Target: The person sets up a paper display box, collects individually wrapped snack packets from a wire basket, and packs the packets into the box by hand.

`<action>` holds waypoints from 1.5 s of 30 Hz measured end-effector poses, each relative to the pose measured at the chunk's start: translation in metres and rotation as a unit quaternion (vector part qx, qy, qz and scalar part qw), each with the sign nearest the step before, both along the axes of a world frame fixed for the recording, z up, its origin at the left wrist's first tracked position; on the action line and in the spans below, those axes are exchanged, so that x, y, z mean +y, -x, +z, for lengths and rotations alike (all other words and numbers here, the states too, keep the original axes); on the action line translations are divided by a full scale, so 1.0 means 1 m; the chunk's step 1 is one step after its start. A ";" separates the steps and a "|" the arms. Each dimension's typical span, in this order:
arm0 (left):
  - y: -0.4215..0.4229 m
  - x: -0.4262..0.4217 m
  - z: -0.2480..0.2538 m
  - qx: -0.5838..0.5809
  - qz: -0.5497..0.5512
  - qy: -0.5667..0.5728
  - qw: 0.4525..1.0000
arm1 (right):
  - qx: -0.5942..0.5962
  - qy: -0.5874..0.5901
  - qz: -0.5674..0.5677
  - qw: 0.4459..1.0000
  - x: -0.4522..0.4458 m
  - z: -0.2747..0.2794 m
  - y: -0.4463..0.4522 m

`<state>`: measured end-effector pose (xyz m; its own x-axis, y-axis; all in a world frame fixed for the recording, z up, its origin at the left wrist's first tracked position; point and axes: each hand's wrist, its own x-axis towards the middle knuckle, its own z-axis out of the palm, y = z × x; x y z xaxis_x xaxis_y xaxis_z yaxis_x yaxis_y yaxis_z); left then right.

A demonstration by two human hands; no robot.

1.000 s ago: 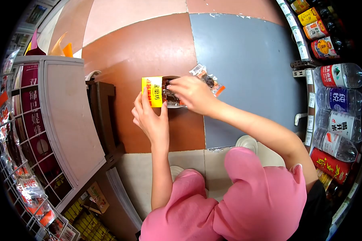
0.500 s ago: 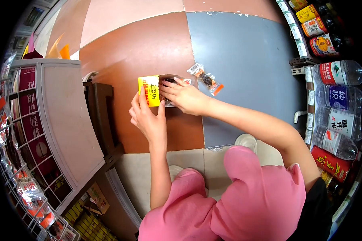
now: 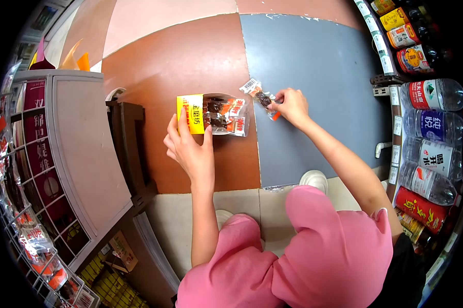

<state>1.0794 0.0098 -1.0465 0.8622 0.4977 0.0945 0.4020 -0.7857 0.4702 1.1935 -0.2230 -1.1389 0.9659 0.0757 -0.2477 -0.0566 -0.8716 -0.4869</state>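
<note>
— Tiled floor is seen, with bottles lined up beyond the right hand. What is held by the left hand?
— The yellow box, spanned by thumb and fingers; wrapped packets are exposed just right of the thumb.
— And by the right?
— One loose packet, pinched at the fingertips; whether it is lifted cannot be told.

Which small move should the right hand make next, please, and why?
Perhaps lift the loose, narrow clear-plastic packet with dark contents toward the rectangular yellow-labelled container: the right hand touches this packet, the left hand holds the container, and similar packets lie there.
</note>
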 end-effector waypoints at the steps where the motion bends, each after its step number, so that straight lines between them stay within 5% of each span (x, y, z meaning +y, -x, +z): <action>1: 0.000 0.000 0.000 -0.003 0.001 -0.007 1.000 | -0.007 0.004 -0.002 1.000 0.001 -0.004 0.002; 5: 0.001 -0.001 0.002 -0.013 0.002 -0.016 1.000 | 0.053 -0.046 -0.032 0.997 0.003 -0.003 -0.003; 8: 0.000 -0.005 0.010 -0.023 0.008 -0.002 1.000 | 0.191 -0.223 -0.123 0.948 -0.002 -0.002 -0.012; 11: 0.001 -0.005 0.015 -0.059 -0.009 0.005 0.998 | 0.143 -0.299 -0.171 0.928 0.008 0.025 -0.013; 12: 0.001 -0.005 0.016 -0.074 -0.018 0.006 0.997 | 0.001 -0.247 -0.105 0.963 0.012 0.034 -0.011; 14: -0.004 -0.010 0.029 -0.070 -0.032 0.198 0.977 | -0.280 -0.124 0.033 0.951 0.023 0.053 -0.004; 19: -0.011 -0.030 0.047 -0.124 0.031 0.596 0.793 | -0.446 -0.140 0.198 0.862 0.056 0.102 0.025; 23: -0.005 -0.025 0.049 -0.172 0.074 0.593 0.783 | -0.501 -0.144 0.243 0.818 0.066 0.104 0.042; 27: 0.000 -0.014 0.037 -0.192 0.096 0.606 0.766 | -0.454 -0.169 0.235 0.843 0.065 0.107 0.040; 29: 0.001 -0.010 0.035 -0.198 0.096 0.596 0.772 | -0.377 -0.266 0.126 0.878 0.065 0.106 0.034; 31: 0.000 -0.009 0.034 -0.206 0.101 0.590 0.774 | -0.190 -0.411 0.016 0.891 0.062 0.105 0.031; 33: 0.000 -0.010 0.036 -0.213 0.110 0.587 0.774 | 0.112 -0.567 -0.093 0.811 0.051 0.105 0.030; 34: 0.000 -0.011 0.037 -0.211 0.112 0.590 0.772 | 0.174 -0.578 -0.034 0.797 0.043 0.106 0.029; 45: -0.003 0.002 0.038 -0.235 0.108 0.575 0.776 | 0.247 -0.561 0.057 0.788 0.042 0.113 0.031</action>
